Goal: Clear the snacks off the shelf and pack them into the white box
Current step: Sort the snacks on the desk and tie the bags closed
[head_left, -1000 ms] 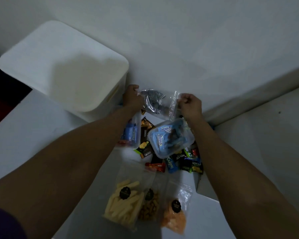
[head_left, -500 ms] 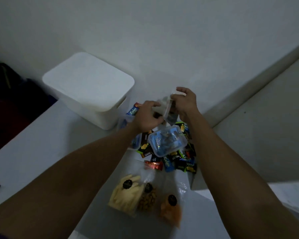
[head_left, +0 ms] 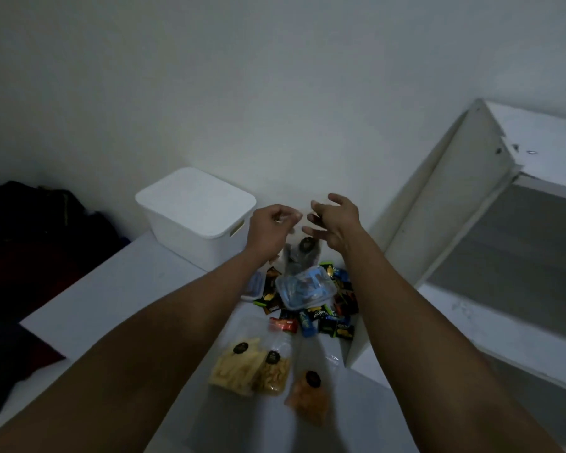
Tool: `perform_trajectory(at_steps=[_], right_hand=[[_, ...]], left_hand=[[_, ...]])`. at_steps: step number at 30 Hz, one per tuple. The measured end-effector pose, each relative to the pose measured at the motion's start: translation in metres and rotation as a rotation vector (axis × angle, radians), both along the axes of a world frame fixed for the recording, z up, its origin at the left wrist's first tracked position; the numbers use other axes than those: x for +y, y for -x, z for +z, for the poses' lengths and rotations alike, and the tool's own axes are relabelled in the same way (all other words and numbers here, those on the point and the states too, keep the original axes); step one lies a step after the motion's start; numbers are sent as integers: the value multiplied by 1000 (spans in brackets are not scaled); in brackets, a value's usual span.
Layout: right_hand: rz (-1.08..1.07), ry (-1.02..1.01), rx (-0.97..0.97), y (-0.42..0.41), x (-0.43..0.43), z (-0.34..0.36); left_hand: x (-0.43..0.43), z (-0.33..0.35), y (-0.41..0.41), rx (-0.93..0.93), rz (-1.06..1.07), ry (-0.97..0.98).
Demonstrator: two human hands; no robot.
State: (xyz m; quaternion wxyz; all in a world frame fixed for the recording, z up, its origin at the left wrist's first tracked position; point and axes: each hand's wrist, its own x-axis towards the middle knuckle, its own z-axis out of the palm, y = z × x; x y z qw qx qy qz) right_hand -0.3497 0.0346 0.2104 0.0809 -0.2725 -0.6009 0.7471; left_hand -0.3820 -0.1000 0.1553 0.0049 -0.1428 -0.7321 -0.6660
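The clear bag of dark snacks point(head_left: 303, 253) was upright, its long axis running 12 to 6, just below and between the two hands. The left hand point(head_left: 268, 232) had its fingers curled at the bag's top edge, but I could not tell whether it truly pinched the film. The right hand point(head_left: 335, 223) was spread, gripping nothing visible. The white box point(head_left: 193, 204) sat at 9 o'clock, nearer the left hand — its lid on, so likely needing opening first.

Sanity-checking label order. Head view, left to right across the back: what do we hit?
dark clothes → white box → left hand → right hand → white cabinet. The snack pile is left out because it lies below both hands.
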Motion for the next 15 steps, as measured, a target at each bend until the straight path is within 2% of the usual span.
perform_trajectory(at_steps=[2, 5, 9, 12, 15], right_hand=[[68, -101, -20, -17, 3, 14], [153, -388, -24, -38, 14, 35], [270, -712, 101, -59, 22, 61], [308, -819, 142, -67, 24, 76], [267, -851, 167, -72, 28, 85]], left_hand=[[-4, 17, -11, -49, 5, -63], [-8, 41, -25, -73, -11, -90], [-12, 72, -40, -70, -104, -39], [-15, 91, -51, -52, -107, -44], [-17, 107, -56, -75, -74, -136]])
